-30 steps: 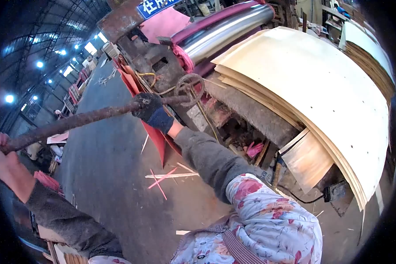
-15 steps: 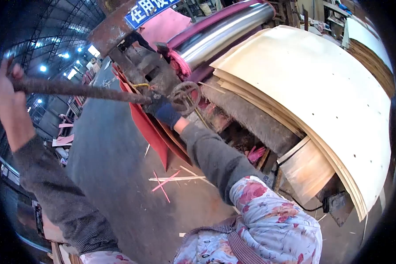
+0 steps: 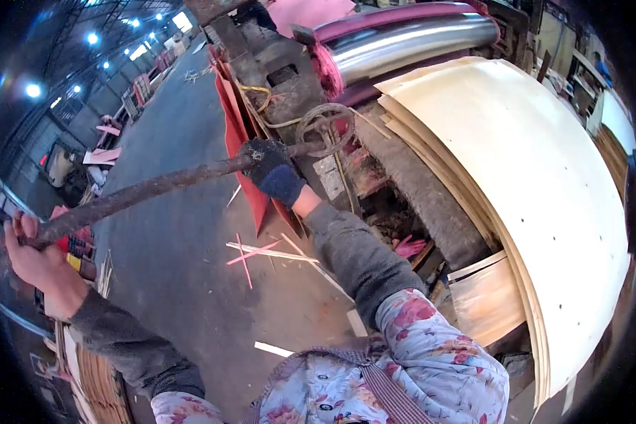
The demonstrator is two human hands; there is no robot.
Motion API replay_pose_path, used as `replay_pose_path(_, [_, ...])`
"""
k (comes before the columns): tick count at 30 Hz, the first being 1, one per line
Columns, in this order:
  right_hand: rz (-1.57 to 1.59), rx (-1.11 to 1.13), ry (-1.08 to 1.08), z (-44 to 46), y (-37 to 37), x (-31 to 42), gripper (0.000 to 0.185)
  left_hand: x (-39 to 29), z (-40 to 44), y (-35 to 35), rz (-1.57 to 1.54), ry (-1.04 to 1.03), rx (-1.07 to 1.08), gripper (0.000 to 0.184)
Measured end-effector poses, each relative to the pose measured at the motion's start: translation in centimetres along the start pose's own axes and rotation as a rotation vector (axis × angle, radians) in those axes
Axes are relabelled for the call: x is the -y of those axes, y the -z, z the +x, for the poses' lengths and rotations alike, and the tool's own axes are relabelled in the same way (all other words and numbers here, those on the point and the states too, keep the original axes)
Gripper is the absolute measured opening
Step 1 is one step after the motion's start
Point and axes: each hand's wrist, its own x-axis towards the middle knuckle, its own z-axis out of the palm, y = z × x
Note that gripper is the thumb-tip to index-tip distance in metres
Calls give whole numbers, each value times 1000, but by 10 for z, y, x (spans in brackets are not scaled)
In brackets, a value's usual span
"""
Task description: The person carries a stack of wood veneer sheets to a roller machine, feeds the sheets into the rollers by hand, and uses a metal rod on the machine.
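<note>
My bare left hand (image 3: 48, 272) is closed around the far left end of a long, rusty metal bar (image 3: 155, 179). Along the same bar, close to its right end, my right hand (image 3: 272, 171) grips it in a dark knit glove. That end reaches the spoked handwheel (image 3: 325, 130) on the side of a roller machine; how the two join is hard to make out. Red sheets (image 3: 239, 134) lean upright just behind my right hand. The bar slopes down from the wheel towards my left hand.
A shiny metal roller (image 3: 413, 41) with pink edges lies behind the handwheel. Large pale veneer sheets (image 3: 509, 141) are stacked to the right. Thin wood strips (image 3: 272, 251) litter the floor below the bar. A pink glove (image 3: 408, 246) lies under the machine.
My left hand has come down, swinging the bar's left end lower. My right hand still grips the bar near the handwheel. The camera view has shifted, too.
</note>
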Motion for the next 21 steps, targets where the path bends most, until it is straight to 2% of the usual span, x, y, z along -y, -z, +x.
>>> replay_pose_path(1, [8,4,9,-1,7,4,8,4,2,16,-126,100,-31,13])
replay_pose_path(3, [-142,181,-49,-6,17,12,7,2,-1,38,-377,298,-86,13])
replay_pose_path(4, [-131,189,-46,-15,9,9,7,-11,-15,36,-388,426,-137,11])
replay_pose_path(7, [-66,93,39,-21,-12,-2,6,-9,-33,42,-270,351,-154,10])
replay_pose_path(9, [-257,340,-89,-18,0,9,6,-17,-38,34,-303,372,-200,10])
replay_pose_path(11, [-265,306,-69,-15,0,9,8,-20,-43,33,-312,419,-258,10])
replay_pose_path(13, [-241,455,-114,-16,-3,8,9,-21,-45,36,-358,356,-147,11])
replay_pose_path(15, [-270,430,-114,-25,0,12,11,-15,-56,44,-349,285,-82,7])
replay_pose_path(17, [-306,380,-121,-29,-8,5,13,-7,-73,59,-101,494,-279,15])
replay_pose_path(19, [-205,563,-126,-47,-34,-10,17,26,-87,89,-64,638,-433,20])
replay_pose_path(20, [-89,473,-100,-48,-24,-7,19,37,-88,88,-80,649,-406,20])
replay_pose_path(21, [-96,479,-112,-53,-28,-11,19,42,-95,96,-179,690,-423,18])
